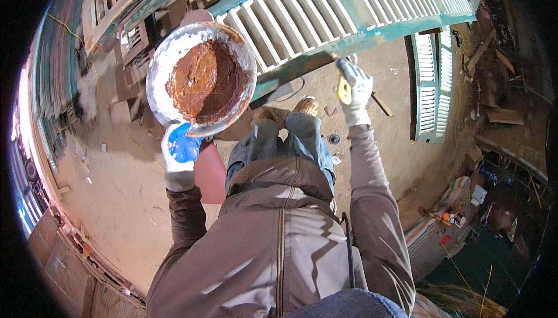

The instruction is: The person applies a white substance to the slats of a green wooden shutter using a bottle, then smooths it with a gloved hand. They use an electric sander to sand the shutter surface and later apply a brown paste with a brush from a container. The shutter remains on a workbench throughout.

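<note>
My left hand, in a white glove with a blue coated part, grips the near rim of a round metal bowl. Thick brown paste fills its middle, and white residue coats the inner wall. My right hand, also gloved, is closed around a yellow-handled tool; its working end is too small to make out. That tip lies close to the near green edge of a long louvered shutter with white slats. I cannot tell whether it touches. The bowl hides part of the shutter's left end.
A second louvered shutter stands at the right. More slatted panels lean at the far left. A wooden stick lies on the floor near my shoes. A reddish flat surface shows beside my left arm. Striped cloth lies lower right.
</note>
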Demonstrator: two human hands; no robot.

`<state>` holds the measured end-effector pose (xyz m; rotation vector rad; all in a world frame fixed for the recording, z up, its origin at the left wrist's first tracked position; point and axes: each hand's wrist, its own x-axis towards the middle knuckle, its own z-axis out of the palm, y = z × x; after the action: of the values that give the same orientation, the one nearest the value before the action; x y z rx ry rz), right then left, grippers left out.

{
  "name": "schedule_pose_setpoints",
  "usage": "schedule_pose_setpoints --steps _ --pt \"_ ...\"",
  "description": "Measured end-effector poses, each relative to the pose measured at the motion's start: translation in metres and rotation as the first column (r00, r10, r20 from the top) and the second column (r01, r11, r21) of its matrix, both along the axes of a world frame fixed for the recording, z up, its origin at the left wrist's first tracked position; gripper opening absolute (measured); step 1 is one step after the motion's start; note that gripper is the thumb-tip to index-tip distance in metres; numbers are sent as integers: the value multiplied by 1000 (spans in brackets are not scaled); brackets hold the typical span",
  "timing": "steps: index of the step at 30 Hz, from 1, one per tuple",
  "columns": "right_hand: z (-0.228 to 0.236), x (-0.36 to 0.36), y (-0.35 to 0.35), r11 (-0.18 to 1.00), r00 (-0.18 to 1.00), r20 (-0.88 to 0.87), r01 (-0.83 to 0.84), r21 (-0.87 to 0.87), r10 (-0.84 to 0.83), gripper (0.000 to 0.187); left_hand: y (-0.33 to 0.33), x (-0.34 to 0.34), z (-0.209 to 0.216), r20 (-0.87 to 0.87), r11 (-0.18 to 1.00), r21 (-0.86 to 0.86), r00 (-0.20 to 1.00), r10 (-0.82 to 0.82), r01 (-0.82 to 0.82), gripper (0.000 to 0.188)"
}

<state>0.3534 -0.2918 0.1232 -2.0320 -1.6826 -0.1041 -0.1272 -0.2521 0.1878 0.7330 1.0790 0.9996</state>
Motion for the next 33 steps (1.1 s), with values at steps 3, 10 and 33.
schedule_pose_setpoints --steps 3,10,33 --pt "-30 -7 -9 996 997 81 7 -84 0 32 0 6 -1 21 999 -3 999 39 -39 13" --pt "9 -8 5 999 997 -81 -24 -35 21 39 -2 -4 -9 -25 999 8 999 31 -31 16" --pt "11 2 -5 991 993 -63 97 -98 -103 32 6 9 34 -170 998 23 983 -61 66 17"
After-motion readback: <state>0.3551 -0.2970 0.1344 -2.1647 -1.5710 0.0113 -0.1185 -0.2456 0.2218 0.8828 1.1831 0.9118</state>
